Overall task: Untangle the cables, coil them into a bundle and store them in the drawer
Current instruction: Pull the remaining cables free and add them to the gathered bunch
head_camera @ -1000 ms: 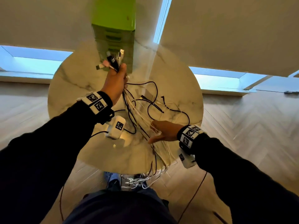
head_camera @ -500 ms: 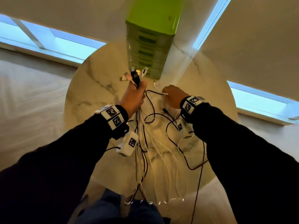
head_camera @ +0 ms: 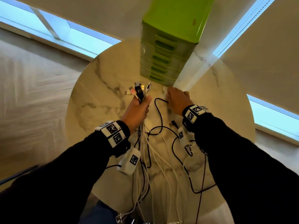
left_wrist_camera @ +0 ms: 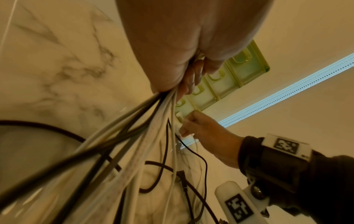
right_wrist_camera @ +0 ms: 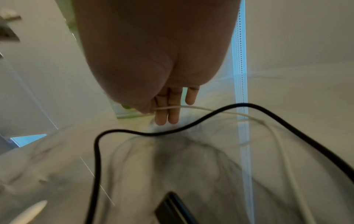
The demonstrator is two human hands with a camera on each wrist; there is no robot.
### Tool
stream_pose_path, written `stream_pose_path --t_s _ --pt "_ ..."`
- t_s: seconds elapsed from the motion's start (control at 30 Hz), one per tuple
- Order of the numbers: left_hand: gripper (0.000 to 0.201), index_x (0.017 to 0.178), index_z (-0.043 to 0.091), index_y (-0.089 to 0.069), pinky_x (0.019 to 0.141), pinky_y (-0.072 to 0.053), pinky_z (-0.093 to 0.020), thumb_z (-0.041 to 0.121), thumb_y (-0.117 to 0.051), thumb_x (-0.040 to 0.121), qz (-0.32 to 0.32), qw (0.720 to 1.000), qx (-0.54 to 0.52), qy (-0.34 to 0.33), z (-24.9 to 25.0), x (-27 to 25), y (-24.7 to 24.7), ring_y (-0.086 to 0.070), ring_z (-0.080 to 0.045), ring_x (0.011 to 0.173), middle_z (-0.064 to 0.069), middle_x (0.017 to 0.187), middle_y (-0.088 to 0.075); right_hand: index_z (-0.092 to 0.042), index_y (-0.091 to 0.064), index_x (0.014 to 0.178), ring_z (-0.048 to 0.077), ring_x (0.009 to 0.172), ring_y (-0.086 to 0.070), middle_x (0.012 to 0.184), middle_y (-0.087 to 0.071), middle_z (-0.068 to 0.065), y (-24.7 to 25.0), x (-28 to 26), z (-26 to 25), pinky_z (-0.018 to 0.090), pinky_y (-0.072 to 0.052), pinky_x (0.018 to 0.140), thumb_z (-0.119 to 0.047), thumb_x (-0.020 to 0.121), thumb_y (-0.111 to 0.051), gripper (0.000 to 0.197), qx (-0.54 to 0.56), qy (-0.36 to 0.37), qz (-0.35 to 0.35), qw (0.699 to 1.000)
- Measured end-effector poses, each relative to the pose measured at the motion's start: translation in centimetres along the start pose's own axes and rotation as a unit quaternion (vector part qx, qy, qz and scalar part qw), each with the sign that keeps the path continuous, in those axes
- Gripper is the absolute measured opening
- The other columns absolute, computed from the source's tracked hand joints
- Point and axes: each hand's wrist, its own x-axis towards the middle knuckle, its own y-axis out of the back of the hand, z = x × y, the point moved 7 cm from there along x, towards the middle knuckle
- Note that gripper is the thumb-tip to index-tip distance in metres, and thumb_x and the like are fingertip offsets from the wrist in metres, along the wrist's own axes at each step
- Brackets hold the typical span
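Observation:
My left hand (head_camera: 140, 105) grips a thick bundle of white and black cables (left_wrist_camera: 134, 136) just below their plugs (head_camera: 139, 92), which stick up from the fist. The cables trail back across the round marble table (head_camera: 97, 88) and hang over its near edge. My right hand (head_camera: 175, 99) is at the foot of the green drawer unit (head_camera: 163, 62), pinching a thin white cable (right_wrist_camera: 201, 108) between thumb and fingers. A loose black cable (head_camera: 159, 113) loops on the table between the two hands. All drawers look closed.
A small black plug (head_camera: 174, 122) lies on the marble near my right wrist. A white blind cord strip (head_camera: 199, 65) runs down beside the drawer unit. Window sills and wooden floor (head_camera: 32, 94) surround the table.
My right hand left the cables at the table's near side and reached forward to the foot of the drawer unit, taking hold of a thin white cable. My left hand keeps its grip.

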Motion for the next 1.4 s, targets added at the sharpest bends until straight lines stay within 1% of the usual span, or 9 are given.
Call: stream_pose_path --t_s 0.13,0.33,0.5,0.63,0.8,0.97,1.1,1.2,1.4 --pt "0.026 0.077 0.025 -0.038 0.055 -0.027 -0.028 0.028 -0.063 0.084 0.019 0.999 -0.038 0.009 -0.2 0.1 0.7 -0.031 -0.008 0.053 0.012 0.06 -0.033 -0.019 -0.04 0.101 0.021 0.066 -0.05 0.083 -0.056 0.003 3.9 -4.1 -2.1 0.037 -0.039 0.062 -0.034 0.107 -0.034 0.017 0.22 0.038 0.099 0.97" --pt "0.058 0.103 0.017 -0.047 0.057 -0.028 -0.025 0.059 -0.074 0.074 -0.057 0.995 -0.07 -0.034 2.0 -2.6 -1.2 -0.029 -0.007 0.058 0.008 0.069 -0.035 -0.019 -0.05 0.11 0.027 0.075 -0.061 0.094 -0.066 0.004 5.1 -10.6 -7.9 0.043 -0.049 0.067 -0.033 0.106 -0.039 0.019 0.174 0.121 0.109 0.971" --pt "0.033 0.086 0.02 -0.052 0.055 -0.025 -0.026 0.05 -0.062 0.093 -0.077 0.993 -0.069 -0.056 3.6 -5.7 -2.7 -0.03 -0.006 0.055 0.008 0.063 -0.038 -0.019 -0.056 0.113 0.022 0.077 -0.063 0.098 -0.069 0.0 5.9 -13.9 -9.7 0.034 -0.046 0.068 -0.027 0.104 -0.043 0.017 0.151 0.132 0.177 0.964" --pt "0.034 0.085 0.018 -0.051 0.055 -0.027 -0.029 0.044 -0.044 0.105 -0.075 0.994 -0.038 -0.075 3.7 -7.4 -2.8 -0.033 -0.009 0.055 0.007 0.062 -0.042 -0.019 -0.056 0.103 0.02 0.073 -0.063 0.091 -0.069 -0.004 6.5 -15.8 -10.3 0.04 -0.048 0.073 -0.027 0.103 -0.049 0.01 0.122 0.129 0.201 0.963" --pt "0.027 0.086 0.025 -0.046 0.052 -0.027 -0.029 0.042 -0.04 0.107 -0.036 0.994 -0.02 -0.101 4.4 -8.7 -2.1 -0.032 -0.007 0.051 0.004 0.063 -0.031 -0.017 -0.054 0.095 0.022 0.064 -0.055 0.075 -0.059 -0.008 6.0 -17.9 -10.4 0.033 -0.033 0.081 -0.038 0.105 -0.043 0.025 0.063 0.089 0.201 0.973" --pt "0.033 0.083 0.022 -0.041 0.051 -0.029 -0.026 0.046 -0.038 0.105 0.003 0.994 -0.04 -0.101 5.8 -8.7 -0.6 -0.031 -0.006 0.05 0.006 0.065 -0.032 -0.018 -0.052 0.091 0.029 0.061 -0.058 0.072 -0.064 0.003 3.8 -20.1 -9.3 0.039 -0.044 0.059 -0.049 0.104 -0.029 0.041 0.098 0.069 0.167 0.979" --pt "0.029 0.089 0.023 -0.047 0.054 -0.037 -0.026 0.046 -0.038 0.106 0.011 0.993 -0.068 -0.101 7.1 -8.4 0.2 -0.041 -0.009 0.058 0.006 0.07 -0.04 -0.028 -0.042 0.086 0.028 0.073 -0.061 0.08 -0.065 0.004 1.0 -21.6 -7.7 0.039 -0.045 0.067 -0.046 0.106 -0.03 0.03 0.159 0.035 0.084 0.983" --pt "0.022 0.108 0.025 -0.049 0.058 -0.051 -0.029 0.044 -0.039 0.106 0.008 0.987 -0.13 -0.09 8.4 -8.5 0.4 -0.05 -0.009 0.056 0.006 0.068 -0.041 -0.029 -0.043 0.086 0.03 0.067 -0.056 0.072 -0.059 0.002 -1.1 -22.5 -6.5 0.042 -0.045 0.069 -0.061 0.1 -0.019 0.042 0.131 0.032 0.062 0.989" --pt "0.027 0.084 0.025 -0.039 0.046 -0.023 -0.024 0.041 -0.043 0.106 -0.041 0.989 -0.094 -0.106 9.6 -9.0 0.1 -0.024 -0.006 0.047 0.01 0.058 -0.027 -0.014 -0.053 0.109 0.038 0.087 -0.064 0.094 -0.068 0.013 -1.4 -21.8 -2.3 0.04 -0.045 0.08 -0.041 0.107 -0.027 0.037 0.084 -0.066 0.035 0.994"
